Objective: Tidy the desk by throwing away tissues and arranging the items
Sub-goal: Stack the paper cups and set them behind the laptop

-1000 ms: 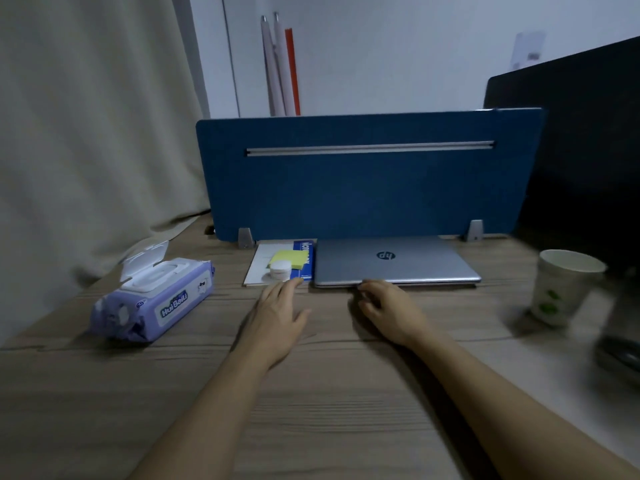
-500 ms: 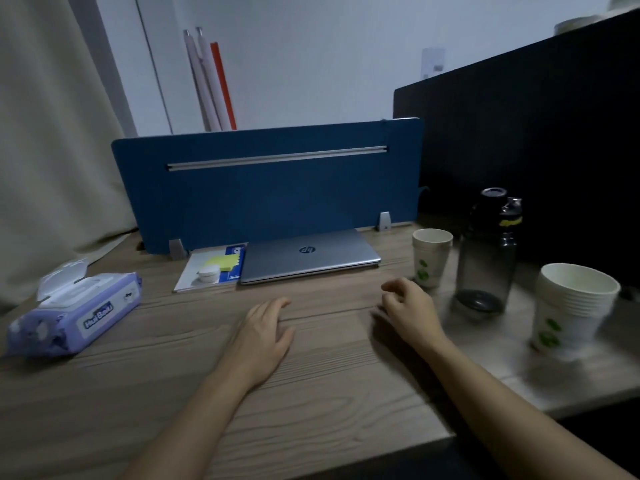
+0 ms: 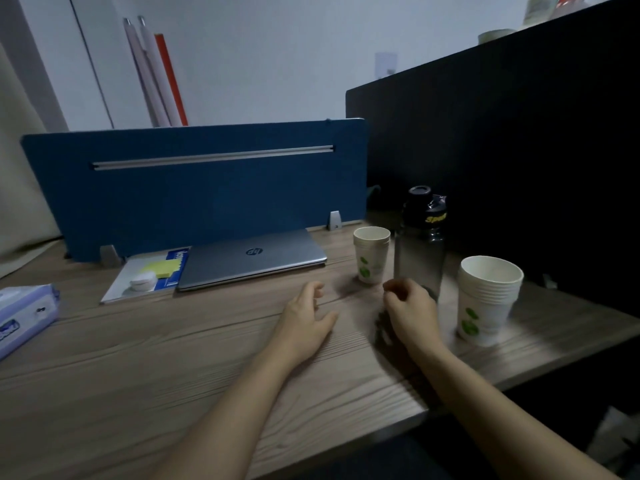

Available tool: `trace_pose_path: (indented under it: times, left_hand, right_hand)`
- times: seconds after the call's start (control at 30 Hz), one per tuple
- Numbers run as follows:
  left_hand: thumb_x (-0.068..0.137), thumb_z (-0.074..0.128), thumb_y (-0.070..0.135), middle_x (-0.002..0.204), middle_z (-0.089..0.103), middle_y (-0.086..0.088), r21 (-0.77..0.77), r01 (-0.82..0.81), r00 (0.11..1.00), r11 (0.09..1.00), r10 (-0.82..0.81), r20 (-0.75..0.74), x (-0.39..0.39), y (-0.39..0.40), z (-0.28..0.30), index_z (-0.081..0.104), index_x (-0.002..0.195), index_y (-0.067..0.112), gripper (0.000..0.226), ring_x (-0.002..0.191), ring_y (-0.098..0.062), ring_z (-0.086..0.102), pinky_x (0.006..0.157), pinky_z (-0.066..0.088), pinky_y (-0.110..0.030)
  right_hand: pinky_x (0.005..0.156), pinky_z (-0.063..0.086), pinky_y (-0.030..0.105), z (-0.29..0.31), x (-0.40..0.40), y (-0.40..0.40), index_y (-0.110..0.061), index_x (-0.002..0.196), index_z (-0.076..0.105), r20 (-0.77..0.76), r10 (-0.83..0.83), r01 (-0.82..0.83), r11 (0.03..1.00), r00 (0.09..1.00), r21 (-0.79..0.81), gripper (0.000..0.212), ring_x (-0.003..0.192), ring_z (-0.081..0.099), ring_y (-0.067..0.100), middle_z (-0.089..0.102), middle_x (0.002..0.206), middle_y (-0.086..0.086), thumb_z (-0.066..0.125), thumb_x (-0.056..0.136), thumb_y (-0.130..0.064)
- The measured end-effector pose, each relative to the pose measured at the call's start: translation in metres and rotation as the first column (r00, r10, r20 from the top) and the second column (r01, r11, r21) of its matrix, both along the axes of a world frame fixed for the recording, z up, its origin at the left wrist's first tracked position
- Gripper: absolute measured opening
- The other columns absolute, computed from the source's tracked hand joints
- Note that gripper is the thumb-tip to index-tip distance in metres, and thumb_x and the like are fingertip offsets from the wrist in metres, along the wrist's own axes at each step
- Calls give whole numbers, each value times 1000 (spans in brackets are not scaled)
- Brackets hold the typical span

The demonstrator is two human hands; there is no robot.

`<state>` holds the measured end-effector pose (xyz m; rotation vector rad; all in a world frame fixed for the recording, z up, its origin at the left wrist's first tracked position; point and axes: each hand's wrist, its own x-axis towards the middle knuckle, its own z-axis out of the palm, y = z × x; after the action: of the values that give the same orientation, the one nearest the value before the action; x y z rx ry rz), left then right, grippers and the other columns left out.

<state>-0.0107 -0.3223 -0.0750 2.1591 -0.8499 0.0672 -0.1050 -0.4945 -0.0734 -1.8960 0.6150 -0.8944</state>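
My left hand [image 3: 306, 315] rests palm down on the wooden desk [image 3: 145, 368], fingers loosely curled, holding nothing. My right hand [image 3: 410, 308] hovers just in front of a dark water bottle [image 3: 420, 247], fingers curled and empty. A small stack of paper cups [image 3: 370, 254] stands left of the bottle, a taller cup stack [image 3: 486, 299] to its right. A shut grey laptop [image 3: 252, 259] lies against the blue divider [image 3: 194, 181]. Beside it lies a white pad [image 3: 121, 278] with yellow sticky notes [image 3: 162, 268] and a small white round case [image 3: 142, 280]. A purple wet-wipe pack [image 3: 24, 315] sits at far left.
A black partition [image 3: 502, 150] walls off the right side behind the bottle and cups. A beige curtain [image 3: 20, 168] hangs at left. Rolled tubes [image 3: 156, 71] lean against the wall behind the divider. The desk's front edge runs diagonally at lower right.
The view has swung to the right, bringing the bottle and both cup stacks into sight. Both hands have shifted right, and the right hand has closed in on the bottle.
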Motion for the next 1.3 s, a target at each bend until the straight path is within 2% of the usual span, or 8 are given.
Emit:
trace_pose_path:
  times: [0.07,0.2,0.3,0.4,0.63,0.87,1.1,1.3]
  left_hand:
    - [86,68,33,133,57,-1,-14,25,1000,1000,-25,-12,7,-26,-2,44,138,20,58,116,-15,56,102,45,-33]
    - [85,70,36,139,54,0,-51,32,998,998,-34,-49,25,-70,0,39,142,23,66,125,-16,52,106,43,-36]
    - [80,75,36,141,53,-2,-123,41,990,992,-57,-131,44,-100,2,34,145,21,78,126,-16,53,107,43,-39]
    - [72,83,33,136,57,0,-200,67,976,977,-106,-190,63,-121,2,34,144,22,88,121,-16,56,104,46,-41]
    - [67,85,29,106,61,12,-256,98,967,962,-152,-202,81,-138,0,42,133,26,79,95,-6,60,73,44,-16]
    - [65,85,36,110,61,11,-265,55,979,963,-104,-173,66,-104,-2,45,130,27,78,102,-10,59,75,41,-17]
    - [63,87,42,104,61,24,-225,37,984,974,-75,-161,38,-30,-4,44,127,35,77,88,15,57,65,40,-1]
    - [63,87,42,103,61,26,-214,6,989,977,-38,-146,19,18,-6,44,123,36,75,88,21,56,67,40,-3]
  right_hand:
    - [47,38,6,0,-1,-5,-19,88,68,58,-57,52,995,997,85,15,62,60,-5,67,77,-8,55,85,-13]
    - [65,43,26,5,5,0,-16,84,67,95,-135,122,984,986,129,16,74,58,9,65,77,-7,52,85,-12]
    - [61,40,14,4,9,-2,-18,81,66,119,-137,122,985,983,123,16,72,56,-4,63,75,-13,52,84,-12]
    - [67,41,22,2,13,-9,-22,81,66,129,-154,133,979,980,157,17,76,55,-3,64,77,-14,51,84,-12]
    - [74,42,27,2,27,-16,-25,74,63,96,-206,188,968,974,168,19,82,58,14,64,76,-16,51,83,-14]
    - [80,50,34,4,25,-13,-20,88,68,56,-186,176,973,981,153,18,89,61,21,69,90,0,51,85,-17]
    - [42,36,10,7,3,-3,-18,82,64,54,-123,114,982,991,153,13,70,57,11,63,79,-3,53,87,-16]
    - [60,42,16,5,-33,10,-29,82,65,87,-123,108,981,989,163,17,77,59,1,65,82,-13,55,84,-16]
